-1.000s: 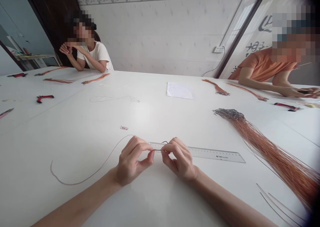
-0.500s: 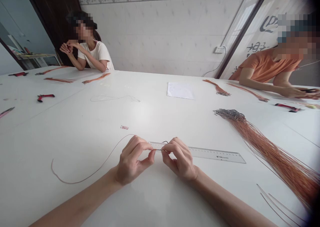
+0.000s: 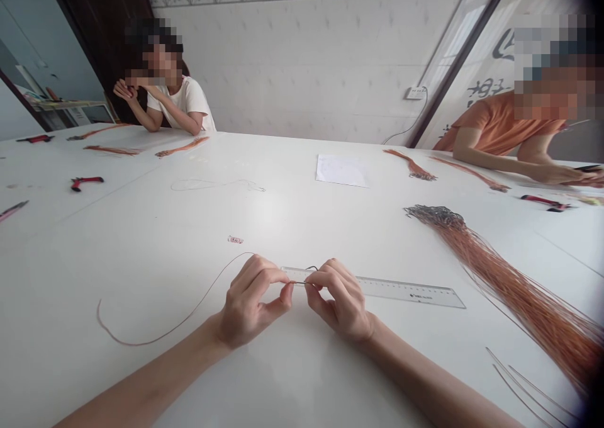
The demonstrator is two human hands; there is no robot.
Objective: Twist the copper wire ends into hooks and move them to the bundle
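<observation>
Strand (image 3: 299, 282), single, thin, reddish brown with a darker stretch: held just above the surface (image 3: 306, 371), a short span showing between the fingertips of both hands. Left hand (image 3: 252, 302): thumb and forefinger pinched together on the strand, remaining fingers curled. Right hand (image 3: 337, 299): likewise pinched, just beside the left with a narrow gap between, gripping the darker stretch. Tail: from behind the left hand, sweeping leftward in a loose curve. Dark curved tip (image 3: 311, 267): just behind the right hand, near the ruler, probably the strand's other end. Ruler (image 3: 401, 291), clear: flat, partly hidden by the right hand, extending to its right. Changes over the last second: slight; both pinches and the gap between them look the same, and the whole view shifts a touch, likely from head movement. Meaning, as judged: a steady hold, fine work by the fingertips, the strand neither released nor laid down. Bundle (image 3: 509, 277) of similar strands, dark hooked ends grouped: right side, apart from the hands. Label (image 3: 235, 239), small, printing unreadable: beyond the left hand. Paper sheet (image 3: 340, 170): farther back. Red-handled tool (image 3: 87, 182): far left. Dark item (image 3: 589, 168), kind unclear: at a co-worker's hands, far right, now showing more plainly.
</observation>
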